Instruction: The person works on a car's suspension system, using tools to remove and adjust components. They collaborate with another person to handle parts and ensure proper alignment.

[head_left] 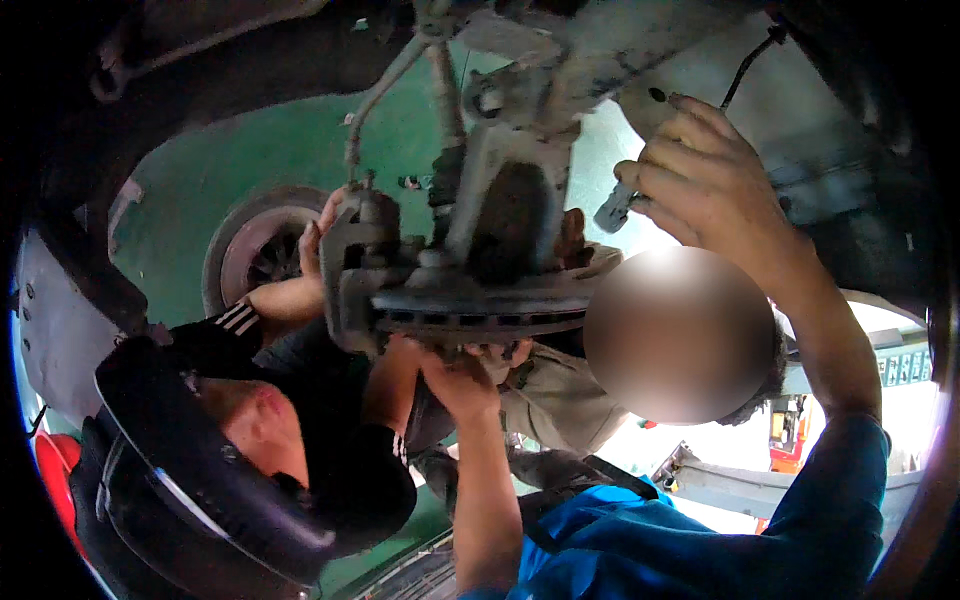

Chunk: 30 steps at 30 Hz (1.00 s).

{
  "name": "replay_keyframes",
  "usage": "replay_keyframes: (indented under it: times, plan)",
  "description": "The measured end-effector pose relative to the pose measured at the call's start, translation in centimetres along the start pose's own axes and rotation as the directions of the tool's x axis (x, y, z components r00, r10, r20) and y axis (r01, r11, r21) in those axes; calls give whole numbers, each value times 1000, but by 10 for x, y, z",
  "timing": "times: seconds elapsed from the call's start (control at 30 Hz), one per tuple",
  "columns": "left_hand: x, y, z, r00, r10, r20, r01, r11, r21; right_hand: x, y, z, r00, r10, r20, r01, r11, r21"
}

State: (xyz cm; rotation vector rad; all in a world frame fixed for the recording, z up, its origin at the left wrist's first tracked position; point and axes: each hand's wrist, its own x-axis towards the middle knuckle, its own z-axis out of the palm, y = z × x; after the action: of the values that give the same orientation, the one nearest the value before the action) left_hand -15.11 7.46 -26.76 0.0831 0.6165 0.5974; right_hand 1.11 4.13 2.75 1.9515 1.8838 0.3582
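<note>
My right hand is raised at the upper right, its fingers bent around a small grey stubby part whose exact kind I cannot make out. The index finger stretches up beside a thin black line on the wheel-well wall. Low in the middle, my left hand reaches under the brake disc; its fingers are largely hidden there. A co-worker's hand is right against it. That person's other hand rests by the brake caliper at the disc's left edge.
The strut and knuckle rise above the disc. A co-worker in a black cap crouches at left; another person is behind the disc. A loose wheel lies on the green floor. The dark wheel arch surrounds everything.
</note>
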Motion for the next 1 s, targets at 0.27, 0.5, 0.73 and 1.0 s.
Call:
replay_keyframes:
  times: [0.27,0.5,0.73,1.0]
  plan:
    - [-9,-9,-35,967,240,79,-247,964,95,-65,61,52,980,156,-127,-174,975,-137]
    - [-73,-31,-59,918,388,-80,-350,889,296,-57,110,82,948,157,-276,-200,970,-137]
    - [-135,-54,-85,916,331,-227,-247,910,332,-47,163,45,328,671,-665,-614,686,390]
    - [-157,-58,-100,930,298,-216,-215,917,337,-3,171,-18,320,388,-864,-291,908,300]
